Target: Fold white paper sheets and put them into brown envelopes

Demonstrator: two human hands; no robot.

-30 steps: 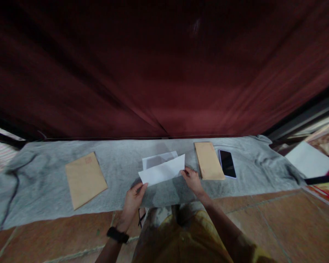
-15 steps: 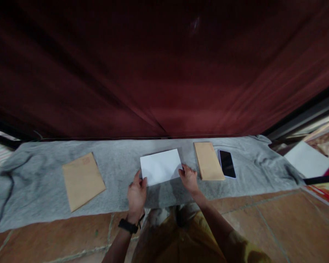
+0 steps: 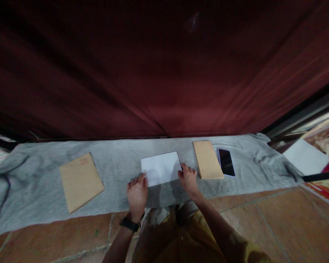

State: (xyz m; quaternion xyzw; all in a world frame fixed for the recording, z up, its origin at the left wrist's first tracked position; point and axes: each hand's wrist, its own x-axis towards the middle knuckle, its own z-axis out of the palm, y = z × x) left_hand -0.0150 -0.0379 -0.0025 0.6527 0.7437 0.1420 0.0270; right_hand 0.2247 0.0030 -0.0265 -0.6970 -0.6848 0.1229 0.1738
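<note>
A white sheet of paper (image 3: 161,168), possibly folded, lies slightly tilted on the grey cloth in front of me. My left hand (image 3: 137,191) pinches its lower left edge, thumb on top and fingers curled. At the right edge my right hand (image 3: 188,179) grips the paper between thumb and fingers. Just right of that hand rests a stack of brown envelopes (image 3: 208,160). Farther left lies another brown envelope (image 3: 81,182) with a small reddish print near its top corner. A black band circles my left wrist.
A phone with a dark screen (image 3: 226,162) lies beside the envelope stack. The grey cloth (image 3: 117,157) covers a long narrow surface. Behind it hangs a dark red curtain (image 3: 164,91). Tiled floor (image 3: 71,237) shows below, and white and coloured papers (image 3: 307,157) are at far right.
My left fingers, spread a little before, have curled in against the paper's left edge. The paper's far edge sits slightly lower. My right hand keeps its hold.
</note>
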